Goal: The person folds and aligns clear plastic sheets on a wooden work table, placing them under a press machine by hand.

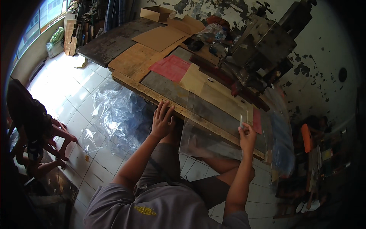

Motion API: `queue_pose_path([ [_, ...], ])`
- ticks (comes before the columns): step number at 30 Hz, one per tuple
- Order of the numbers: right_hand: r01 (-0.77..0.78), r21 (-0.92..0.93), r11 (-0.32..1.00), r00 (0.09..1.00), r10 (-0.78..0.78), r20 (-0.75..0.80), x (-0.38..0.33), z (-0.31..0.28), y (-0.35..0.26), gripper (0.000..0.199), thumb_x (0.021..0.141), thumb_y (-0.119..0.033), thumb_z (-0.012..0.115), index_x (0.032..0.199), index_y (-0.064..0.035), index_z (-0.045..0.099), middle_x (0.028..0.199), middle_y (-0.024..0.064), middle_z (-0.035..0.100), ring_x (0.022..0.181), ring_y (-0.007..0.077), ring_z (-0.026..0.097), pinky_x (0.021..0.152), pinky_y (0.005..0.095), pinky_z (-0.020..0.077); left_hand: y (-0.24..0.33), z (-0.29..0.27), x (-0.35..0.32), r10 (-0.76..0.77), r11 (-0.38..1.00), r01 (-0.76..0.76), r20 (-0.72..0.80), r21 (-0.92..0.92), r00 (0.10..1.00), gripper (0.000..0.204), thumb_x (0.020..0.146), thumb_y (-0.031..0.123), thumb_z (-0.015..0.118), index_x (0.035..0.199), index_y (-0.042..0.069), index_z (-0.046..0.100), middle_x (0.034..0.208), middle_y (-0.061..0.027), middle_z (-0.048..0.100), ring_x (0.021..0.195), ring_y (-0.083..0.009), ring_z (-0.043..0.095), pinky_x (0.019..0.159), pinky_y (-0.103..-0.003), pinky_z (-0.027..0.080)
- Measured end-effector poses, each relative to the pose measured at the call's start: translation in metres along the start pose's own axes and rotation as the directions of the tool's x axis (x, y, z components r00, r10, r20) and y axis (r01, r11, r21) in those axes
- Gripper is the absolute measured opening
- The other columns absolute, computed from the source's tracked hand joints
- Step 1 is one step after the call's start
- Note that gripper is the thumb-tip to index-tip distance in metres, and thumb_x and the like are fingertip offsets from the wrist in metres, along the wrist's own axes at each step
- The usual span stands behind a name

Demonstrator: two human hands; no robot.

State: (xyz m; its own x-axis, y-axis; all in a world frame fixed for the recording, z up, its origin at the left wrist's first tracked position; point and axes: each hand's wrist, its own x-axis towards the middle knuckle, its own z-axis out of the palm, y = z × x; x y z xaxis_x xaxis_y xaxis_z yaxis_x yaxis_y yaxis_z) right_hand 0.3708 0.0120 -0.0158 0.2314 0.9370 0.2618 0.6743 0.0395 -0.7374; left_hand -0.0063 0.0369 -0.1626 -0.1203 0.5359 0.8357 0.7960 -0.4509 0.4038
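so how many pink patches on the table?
2. One pink patch at the left end of the tan strip, the other patch at its right end, beside the right hand. More may be hidden under the machine.

Head-worn fisheye, looking steeply down over the wearer's chest (164,198), hands (162,121) near, workbench (133,59) beyond

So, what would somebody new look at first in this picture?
Probably the big dark metal machine at the upper right, on the worktable. Next, the shiny heap of crumpled clear plastic on the tiled floor, left of the person's left hand. Then the right hand, pinching a thin pale strip.
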Motion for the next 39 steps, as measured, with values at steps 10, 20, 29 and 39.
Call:
queue_pose_path([
  [10,0.296,0.241,0.924,0.910,-0.196,-0.364,-0.131,-0.022,0.010,0.020,0.098,-0.011,0.071,0.113,-0.0003,0.066,0.090,0.0000,0.052,0.082,0.0091,0.050,0.073,0.0258,0.0437,0.032,-0.045,0.016,-0.096,0.994,0.103,0.163,-0.035,0.982,0.058,0.086,0.014,0.068,0.143,0.010,0.056,0.157,-0.0152,0.044,0.151,-0.0389,0.033,0.120,-0.053,0.028],
  [20,0.506,0.258,0.823,0.776,-0.303,-0.554,-0.150,-0.036,0.024,0.026,0.099,-0.021,0.069,0.114,-0.0017,0.061,0.091,0.0001,0.046,0.073,0.0079,0.042,0.061,0.0226,0.0355,0.105,-0.053,0.058,-0.065,0.450,0.460,0.486,-0.766,0.872,0.077,0.107,0.057,0.032,0.156,-0.003,0.037,0.144,-0.0221,0.058,0.141,-0.0327,0.048,0.119,-0.041,0.031],
  [29,0.502,0.428,0.752,0.804,-0.224,-0.551,-0.154,-0.038,0.014,0.021,0.095,-0.017,0.071,0.105,-0.0007,0.063,0.093,0.0015,0.047,0.074,0.0085,0.045,0.063,0.0230,0.0369,0.118,-0.080,0.070,-0.116,0.236,0.663,0.657,-0.710,0.745,0.061,0.108,0.036,0.040,0.150,-0.008,0.044,0.135,-0.0211,0.064,0.128,-0.0281,0.059,0.115,-0.039,0.038],
  [39,0.589,0.388,0.708,0.773,-0.355,-0.526,-0.165,-0.047,0.018,0.024,0.097,-0.018,0.070,0.117,-0.0051,0.063,0.090,0.0010,0.046,0.071,0.0084,0.041,0.058,0.0217,0.0340,0.128,-0.116,0.065,-0.180,0.267,0.668,0.645,-0.694,0.743,0.046,0.105,0.023,0.049,0.137,-0.008,0.059,0.126,-0.0190,0.070,0.122,-0.0261,0.063,0.112,-0.039,0.041],
])
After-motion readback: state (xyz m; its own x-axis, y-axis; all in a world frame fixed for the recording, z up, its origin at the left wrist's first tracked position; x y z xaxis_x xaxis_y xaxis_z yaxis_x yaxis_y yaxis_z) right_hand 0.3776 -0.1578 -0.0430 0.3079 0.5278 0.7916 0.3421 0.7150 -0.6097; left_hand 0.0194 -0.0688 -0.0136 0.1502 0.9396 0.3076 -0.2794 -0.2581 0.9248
